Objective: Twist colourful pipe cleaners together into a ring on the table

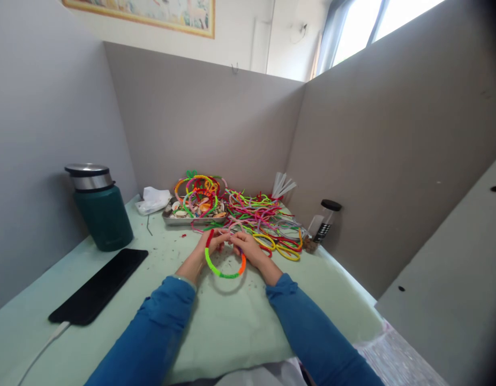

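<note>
Between my hands hangs a ring of pipe cleaner (228, 276) in red, lime, green and orange sections, its lower curve held above the table. My left hand (205, 246) is closed at the ring's upper left, fingers pinched near the top. My right hand (248, 248) pinches the upper right part, close to the left fingertips. A pale pink piece shows at the fingertips; its exact join is too small to make out. Just beyond the hands lies a tangled pile of colourful pipe cleaners (254, 210).
A metal tray (179, 221) holds shells and several finished-looking rings. At left stand a green bottle (101, 214), a black phone (99, 287) on a cable, and white tissue (155, 197). A clear jar (326, 222) leans by the right partition (376, 161).
</note>
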The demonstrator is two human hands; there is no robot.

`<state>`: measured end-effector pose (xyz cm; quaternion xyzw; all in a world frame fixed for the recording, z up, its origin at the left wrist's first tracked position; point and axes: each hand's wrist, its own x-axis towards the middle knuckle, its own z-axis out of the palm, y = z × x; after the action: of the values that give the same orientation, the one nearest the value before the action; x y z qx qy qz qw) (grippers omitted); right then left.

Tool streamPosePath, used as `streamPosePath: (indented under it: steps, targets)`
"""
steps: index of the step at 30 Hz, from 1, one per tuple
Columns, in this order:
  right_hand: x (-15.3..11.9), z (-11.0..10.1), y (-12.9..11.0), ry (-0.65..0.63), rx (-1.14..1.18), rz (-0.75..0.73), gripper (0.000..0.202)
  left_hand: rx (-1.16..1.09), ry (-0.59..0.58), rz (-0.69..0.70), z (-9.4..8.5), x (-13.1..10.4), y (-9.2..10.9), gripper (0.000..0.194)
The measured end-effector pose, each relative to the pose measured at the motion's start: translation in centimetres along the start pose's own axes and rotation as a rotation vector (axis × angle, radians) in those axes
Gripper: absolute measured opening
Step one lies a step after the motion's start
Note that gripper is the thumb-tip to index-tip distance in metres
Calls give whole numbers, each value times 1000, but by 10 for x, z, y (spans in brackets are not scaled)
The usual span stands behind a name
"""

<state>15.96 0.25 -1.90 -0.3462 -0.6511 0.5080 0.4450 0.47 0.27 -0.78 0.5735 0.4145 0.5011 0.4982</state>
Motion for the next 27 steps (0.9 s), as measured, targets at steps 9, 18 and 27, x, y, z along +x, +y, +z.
streamPosePath:
  steps: [9, 18, 27]
  targets:
    - [0, 2, -2, 28, -27, 2, 30, 11, 20, -33, -2, 1, -4, 32]
    - [0, 1, -1, -18, 88, 18, 23, -51, -46, 10, -1, 0, -2, 32]
    - [0, -5, -1, -76, 166, 40, 20, -95, -125, -32, 0, -5, 7, 32]
